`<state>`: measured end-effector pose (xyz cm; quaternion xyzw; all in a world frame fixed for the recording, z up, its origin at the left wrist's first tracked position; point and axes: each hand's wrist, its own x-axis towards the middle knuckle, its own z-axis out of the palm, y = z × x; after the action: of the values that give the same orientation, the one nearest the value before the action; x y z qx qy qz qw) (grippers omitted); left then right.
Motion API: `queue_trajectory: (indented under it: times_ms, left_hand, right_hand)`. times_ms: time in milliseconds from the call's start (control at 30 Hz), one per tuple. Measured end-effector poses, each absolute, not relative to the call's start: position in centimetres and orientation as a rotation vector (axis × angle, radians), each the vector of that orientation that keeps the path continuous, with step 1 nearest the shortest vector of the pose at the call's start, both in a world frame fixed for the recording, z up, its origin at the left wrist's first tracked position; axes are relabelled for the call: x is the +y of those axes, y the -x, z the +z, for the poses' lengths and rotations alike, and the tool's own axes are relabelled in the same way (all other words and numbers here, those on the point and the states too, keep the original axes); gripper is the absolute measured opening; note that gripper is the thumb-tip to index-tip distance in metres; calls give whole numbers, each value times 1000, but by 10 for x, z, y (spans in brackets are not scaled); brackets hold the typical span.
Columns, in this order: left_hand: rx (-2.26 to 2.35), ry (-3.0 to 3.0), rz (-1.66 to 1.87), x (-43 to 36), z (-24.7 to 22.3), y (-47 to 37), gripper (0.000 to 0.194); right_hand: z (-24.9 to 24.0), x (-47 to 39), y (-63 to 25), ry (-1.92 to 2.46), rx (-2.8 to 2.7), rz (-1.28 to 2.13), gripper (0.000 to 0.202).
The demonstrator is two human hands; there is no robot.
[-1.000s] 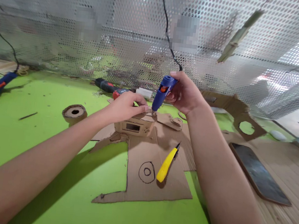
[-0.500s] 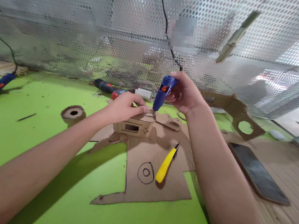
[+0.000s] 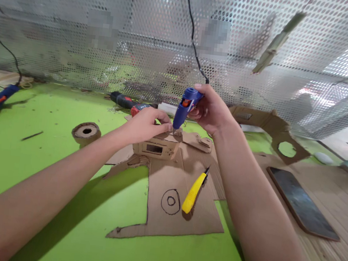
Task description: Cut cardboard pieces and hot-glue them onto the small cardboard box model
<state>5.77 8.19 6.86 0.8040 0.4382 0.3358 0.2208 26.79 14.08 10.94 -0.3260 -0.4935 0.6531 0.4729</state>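
My right hand point(image 3: 209, 109) is wrapped round the handle of a blue glue gun point(image 3: 183, 110), held upright with its nozzle pointing down. The nozzle tip is at the top of a small cardboard box point(image 3: 162, 149), close to my left thumb. My left hand point(image 3: 149, 124) grips this box from above and its left side; some of its fingertips are hidden behind. A dark rectangular window is cut in the box's front. Below it lies a cut cardboard sheet point(image 3: 175, 176) with two circles drawn on it. A yellow utility knife point(image 3: 194, 193) rests on that sheet.
At left are a round cardboard ring point(image 3: 86, 133), a second blue glue gun point(image 3: 0, 100) and a thin dark stick point(image 3: 31, 135). A red-black power tool point(image 3: 123, 100) lies behind my left hand. A phone point(image 3: 302, 201) and cut cardboard point(image 3: 274, 133) lie at right. Perforated metal point(image 3: 157, 53) stands behind.
My right hand has moved the glue gun slightly left along the top of the box, closer to my left thumb. My left hand keeps its place on the box.
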Motion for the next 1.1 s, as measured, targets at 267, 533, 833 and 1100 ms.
queue_trajectory:
  times_ms: [267,533,833,1100]
  left_hand:
    - [1203,-2213,921,82,68,-57,25]
    - [1198,-2231,935,82,68,-57,24]
    - [1213,-2194,918,81,69,-57,26]
    - [1238,-2167,920,79,71,-58,26]
  right_hand:
    - [109,140,-265,813,-1159,1572,33]
    - [109,142,-266,823,-1184,1566,33]
    - [110,143,-268,800,-1186,1566,38]
    - [111,143,-271,786,-1191,1558,40]
